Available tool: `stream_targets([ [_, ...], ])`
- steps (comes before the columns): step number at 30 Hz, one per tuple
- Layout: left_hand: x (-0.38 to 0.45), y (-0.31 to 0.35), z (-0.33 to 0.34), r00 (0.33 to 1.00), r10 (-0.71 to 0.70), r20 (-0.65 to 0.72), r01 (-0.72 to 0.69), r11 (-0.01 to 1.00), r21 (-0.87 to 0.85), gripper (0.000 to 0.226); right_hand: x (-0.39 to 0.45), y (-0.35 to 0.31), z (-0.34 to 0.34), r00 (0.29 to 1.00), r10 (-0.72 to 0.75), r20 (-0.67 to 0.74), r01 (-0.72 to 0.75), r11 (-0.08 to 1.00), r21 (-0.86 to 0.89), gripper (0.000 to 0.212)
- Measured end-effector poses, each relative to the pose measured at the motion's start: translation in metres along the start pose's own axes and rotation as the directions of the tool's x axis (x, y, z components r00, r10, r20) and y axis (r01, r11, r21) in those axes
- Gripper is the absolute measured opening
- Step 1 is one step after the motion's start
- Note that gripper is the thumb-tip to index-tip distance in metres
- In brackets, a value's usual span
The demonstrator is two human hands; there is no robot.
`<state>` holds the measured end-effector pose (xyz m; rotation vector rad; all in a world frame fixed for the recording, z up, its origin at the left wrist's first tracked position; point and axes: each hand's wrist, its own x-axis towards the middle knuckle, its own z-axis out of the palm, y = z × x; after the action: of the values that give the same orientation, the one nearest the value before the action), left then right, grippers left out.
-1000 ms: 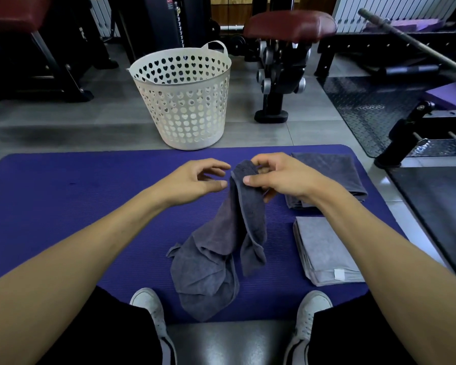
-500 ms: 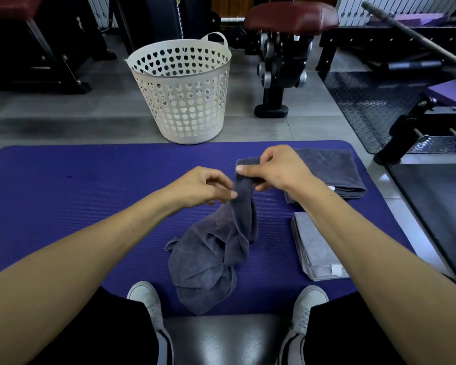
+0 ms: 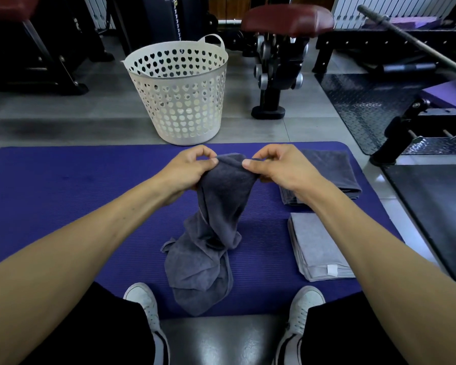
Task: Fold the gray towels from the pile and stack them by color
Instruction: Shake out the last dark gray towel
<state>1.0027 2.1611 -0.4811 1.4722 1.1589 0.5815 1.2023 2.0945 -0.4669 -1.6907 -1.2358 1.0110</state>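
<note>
A crumpled dark gray towel [image 3: 211,233] hangs over the purple mat [image 3: 63,196], its lower end bunched on the mat between my feet. My left hand [image 3: 187,169] pinches its top edge on the left, and my right hand [image 3: 277,167] pinches the same edge on the right, a short span of cloth stretched between them. To the right lie two folded stacks: dark gray towels [image 3: 334,172] farther away, partly hidden by my right arm, and light gray towels [image 3: 316,246] nearer, with a white tag showing.
A white perforated laundry basket [image 3: 178,93] stands on the floor just beyond the mat. Gym machines, a red padded seat [image 3: 287,19] and a barbell [image 3: 411,40] fill the background. A black diamond-plate platform [image 3: 366,106] lies at right. My white shoes [image 3: 142,301] rest at the mat's near edge.
My left hand has taken hold of the towel's top edge beside my right hand. Both hands have moved apart, spreading the edge and lifting the towel higher.
</note>
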Motion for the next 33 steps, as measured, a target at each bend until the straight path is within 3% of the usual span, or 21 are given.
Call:
stream_targets([
  [3,0.002,0.001,-0.006,0.998,0.048,-0.047,-0.047,0.999,0.019,0.002,-0.003,-0.002,0.002,0.999,0.016,0.042,-0.014,0.999,-0.041,0.025],
  [7,-0.002,-0.002,-0.014,0.986,0.167,0.004,-0.164,0.968,0.192,0.039,-0.005,-0.004,0.006,1.0,0.027,-0.017,-0.026,0.999,0.041,0.022],
  [9,-0.004,-0.005,-0.013,0.975,0.209,0.078,-0.223,0.907,0.358,0.055,-0.004,-0.006,0.006,0.997,-0.005,-0.077,0.012,0.995,0.097,0.02],
  [11,-0.001,-0.014,-0.01,0.976,0.184,0.12,-0.22,0.809,0.545,0.048,-0.003,-0.007,0.005,0.993,-0.024,-0.117,0.04,0.99,0.138,0.016],
  [13,0.006,-0.023,-0.012,0.987,0.128,0.101,-0.163,0.753,0.637,0.022,-0.005,-0.009,0.005,0.99,-0.03,-0.139,0.052,0.986,0.16,0.012],
  [15,0.011,-0.028,-0.02,0.995,0.071,0.075,-0.102,0.802,0.588,0.006,-0.004,-0.007,0.005,0.984,-0.024,-0.178,0.051,0.988,0.148,0.009],
  [19,0.006,-0.014,-0.037,0.99,0.009,0.142,-0.036,0.981,0.189,0.011,0.0,0.001,-0.002,0.971,-0.053,-0.234,0.066,0.997,0.045,0.013],
  [22,-0.001,-0.001,-0.039,0.96,0.061,0.274,-0.076,0.996,0.042,0.02,-0.007,0.002,-0.001,0.972,-0.204,-0.117,0.177,0.962,-0.209,0.04],
  [25,-0.006,0.007,-0.039,0.938,0.091,0.334,-0.077,0.996,-0.055,0.026,-0.012,0.001,0.015,0.937,-0.337,0.087,0.341,0.838,-0.427,0.061],
  [27,-0.009,0.011,-0.037,0.932,0.085,0.351,-0.07,0.996,-0.057,0.018,-0.009,0.002,0.028,0.902,-0.407,0.143,0.422,0.765,-0.487,0.044],
  [29,-0.012,0.012,-0.034,0.939,0.07,0.336,-0.062,0.997,-0.036,0.012,-0.006,0.001,0.032,0.883,-0.458,0.103,0.442,0.736,-0.513,0.025],
  [33,-0.008,0.001,-0.038,0.984,0.046,0.171,-0.056,0.997,0.053,0.01,-0.008,-0.007,0.023,0.936,-0.344,-0.066,0.313,0.905,-0.287,0.017],
])
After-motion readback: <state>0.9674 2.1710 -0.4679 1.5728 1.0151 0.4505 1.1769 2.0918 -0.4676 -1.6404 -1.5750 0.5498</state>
